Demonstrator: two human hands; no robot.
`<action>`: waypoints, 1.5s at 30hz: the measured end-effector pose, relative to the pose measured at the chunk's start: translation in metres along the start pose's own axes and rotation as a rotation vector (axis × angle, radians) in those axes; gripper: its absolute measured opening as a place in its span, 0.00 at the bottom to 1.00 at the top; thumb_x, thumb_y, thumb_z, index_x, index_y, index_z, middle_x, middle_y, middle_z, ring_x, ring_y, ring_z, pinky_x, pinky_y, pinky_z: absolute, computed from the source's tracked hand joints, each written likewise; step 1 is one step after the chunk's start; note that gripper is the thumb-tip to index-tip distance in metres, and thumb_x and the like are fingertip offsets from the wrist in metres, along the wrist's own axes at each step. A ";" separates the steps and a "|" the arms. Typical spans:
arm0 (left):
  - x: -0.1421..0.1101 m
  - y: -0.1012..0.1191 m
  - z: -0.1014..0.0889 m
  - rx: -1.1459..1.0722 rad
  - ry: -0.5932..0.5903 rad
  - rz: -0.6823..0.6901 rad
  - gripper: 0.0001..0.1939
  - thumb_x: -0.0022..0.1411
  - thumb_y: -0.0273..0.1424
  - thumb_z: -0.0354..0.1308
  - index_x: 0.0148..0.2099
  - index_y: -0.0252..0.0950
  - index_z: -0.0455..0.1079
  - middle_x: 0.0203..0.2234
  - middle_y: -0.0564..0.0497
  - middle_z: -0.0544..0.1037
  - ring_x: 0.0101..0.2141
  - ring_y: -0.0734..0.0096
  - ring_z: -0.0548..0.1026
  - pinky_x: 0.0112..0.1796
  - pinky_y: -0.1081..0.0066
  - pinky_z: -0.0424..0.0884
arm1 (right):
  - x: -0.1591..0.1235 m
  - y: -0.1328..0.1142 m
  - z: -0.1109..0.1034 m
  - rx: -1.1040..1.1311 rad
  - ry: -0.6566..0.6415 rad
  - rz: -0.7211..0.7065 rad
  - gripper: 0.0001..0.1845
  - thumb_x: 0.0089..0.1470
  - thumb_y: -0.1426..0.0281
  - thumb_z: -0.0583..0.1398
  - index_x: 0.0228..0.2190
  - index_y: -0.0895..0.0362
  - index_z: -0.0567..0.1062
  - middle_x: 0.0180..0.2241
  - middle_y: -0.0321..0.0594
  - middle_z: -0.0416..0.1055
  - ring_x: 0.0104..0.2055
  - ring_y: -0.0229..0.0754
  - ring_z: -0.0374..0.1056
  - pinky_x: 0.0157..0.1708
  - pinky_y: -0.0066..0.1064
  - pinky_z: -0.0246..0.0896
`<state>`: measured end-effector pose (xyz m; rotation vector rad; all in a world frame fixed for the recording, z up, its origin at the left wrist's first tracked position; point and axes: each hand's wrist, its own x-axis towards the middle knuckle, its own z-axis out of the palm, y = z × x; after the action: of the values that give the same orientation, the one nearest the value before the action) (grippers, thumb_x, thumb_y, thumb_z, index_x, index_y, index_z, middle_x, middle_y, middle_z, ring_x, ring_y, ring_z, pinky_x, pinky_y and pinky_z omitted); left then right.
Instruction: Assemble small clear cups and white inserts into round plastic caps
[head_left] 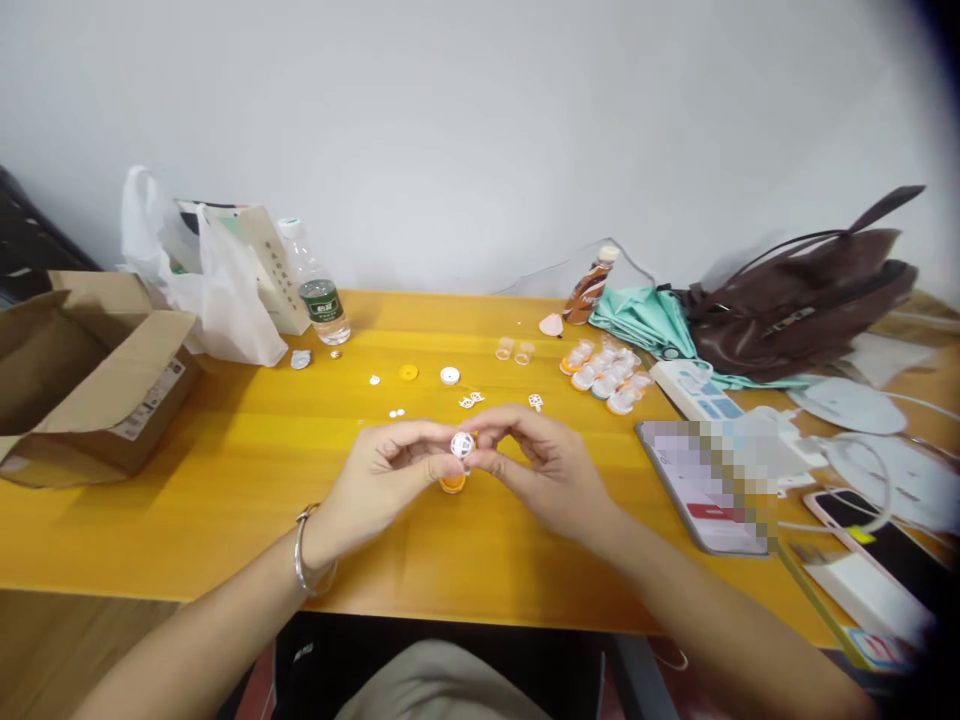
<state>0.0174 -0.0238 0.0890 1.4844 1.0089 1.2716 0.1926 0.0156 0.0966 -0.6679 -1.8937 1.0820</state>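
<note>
Between the fingertips of both hands is a small round white plastic piece with a spoked face. My left hand pinches it from the left, and my right hand pinches it from the other side. Just below the fingers shows an orange round part, partly hidden by them. Beyond the hands lie a yellow disc, a white ring-shaped cap, small white spoked pieces, another spoked piece and tiny white discs. Two clear small cups stand farther back.
Several clear capsules with coloured bases sit to the right. A phone, power strip and brown bag fill the right side. At left are a cardboard box, a plastic bag and a water bottle.
</note>
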 end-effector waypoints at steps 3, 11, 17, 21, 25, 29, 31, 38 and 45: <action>-0.002 0.000 0.000 0.040 0.042 0.046 0.07 0.53 0.29 0.62 0.37 0.36 0.75 0.27 0.51 0.79 0.27 0.73 0.76 0.30 0.73 0.75 | 0.004 0.000 -0.001 0.077 -0.031 0.024 0.08 0.51 0.68 0.60 0.36 0.53 0.72 0.28 0.34 0.71 0.31 0.34 0.67 0.35 0.29 0.64; -0.019 -0.001 -0.008 0.347 0.043 0.197 0.07 0.54 0.28 0.61 0.38 0.37 0.75 0.30 0.51 0.79 0.30 0.74 0.76 0.34 0.75 0.74 | 0.000 -0.002 0.017 0.108 0.006 0.101 0.05 0.51 0.68 0.59 0.28 0.57 0.73 0.27 0.35 0.74 0.29 0.34 0.69 0.28 0.27 0.65; -0.034 -0.003 -0.006 0.576 0.049 0.406 0.08 0.55 0.27 0.60 0.40 0.37 0.74 0.30 0.52 0.78 0.29 0.76 0.74 0.35 0.76 0.72 | -0.015 -0.011 0.024 0.040 0.015 0.168 0.07 0.48 0.67 0.61 0.25 0.58 0.71 0.25 0.35 0.73 0.26 0.34 0.69 0.26 0.26 0.65; -0.043 -0.010 -0.001 0.658 0.078 0.545 0.10 0.56 0.25 0.58 0.42 0.36 0.72 0.31 0.51 0.77 0.30 0.76 0.74 0.35 0.76 0.72 | -0.024 -0.016 0.025 -0.057 0.023 0.176 0.06 0.47 0.68 0.61 0.25 0.58 0.71 0.24 0.35 0.74 0.26 0.34 0.70 0.27 0.25 0.65; -0.046 -0.021 0.003 0.708 0.086 0.642 0.12 0.57 0.23 0.57 0.45 0.35 0.70 0.31 0.49 0.76 0.31 0.75 0.74 0.35 0.75 0.72 | -0.029 -0.014 0.026 -0.066 0.018 0.204 0.05 0.47 0.69 0.60 0.25 0.59 0.70 0.24 0.35 0.74 0.25 0.34 0.71 0.25 0.24 0.65; -0.045 -0.033 0.002 0.718 0.075 0.621 0.12 0.57 0.23 0.57 0.45 0.34 0.70 0.32 0.48 0.76 0.31 0.74 0.74 0.35 0.75 0.72 | -0.031 -0.004 0.033 -0.165 0.067 0.181 0.03 0.46 0.72 0.59 0.23 0.59 0.70 0.22 0.34 0.73 0.23 0.33 0.69 0.23 0.23 0.63; -0.044 -0.038 -0.001 0.716 0.085 0.630 0.12 0.57 0.23 0.56 0.45 0.35 0.70 0.32 0.48 0.76 0.31 0.74 0.74 0.35 0.75 0.72 | -0.028 0.002 0.037 -0.227 0.089 0.171 0.04 0.45 0.73 0.58 0.22 0.59 0.70 0.20 0.34 0.72 0.22 0.33 0.69 0.23 0.23 0.62; -0.026 -0.043 -0.016 0.619 0.106 0.529 0.10 0.58 0.27 0.57 0.43 0.37 0.72 0.34 0.49 0.78 0.32 0.73 0.75 0.37 0.73 0.72 | -0.008 0.018 0.040 -0.023 0.111 0.209 0.03 0.44 0.71 0.59 0.23 0.59 0.69 0.22 0.35 0.71 0.23 0.33 0.68 0.23 0.24 0.62; 0.004 -0.073 -0.028 0.562 -0.003 0.484 0.09 0.58 0.29 0.57 0.42 0.35 0.72 0.31 0.49 0.77 0.31 0.74 0.75 0.36 0.74 0.71 | 0.007 0.061 0.041 0.265 0.109 0.315 0.07 0.40 0.71 0.62 0.25 0.58 0.67 0.22 0.30 0.67 0.24 0.29 0.64 0.27 0.23 0.59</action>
<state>-0.0115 0.0022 0.0212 2.2648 1.0984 1.3735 0.1562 0.0325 0.0343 -0.8701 -1.5481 1.4355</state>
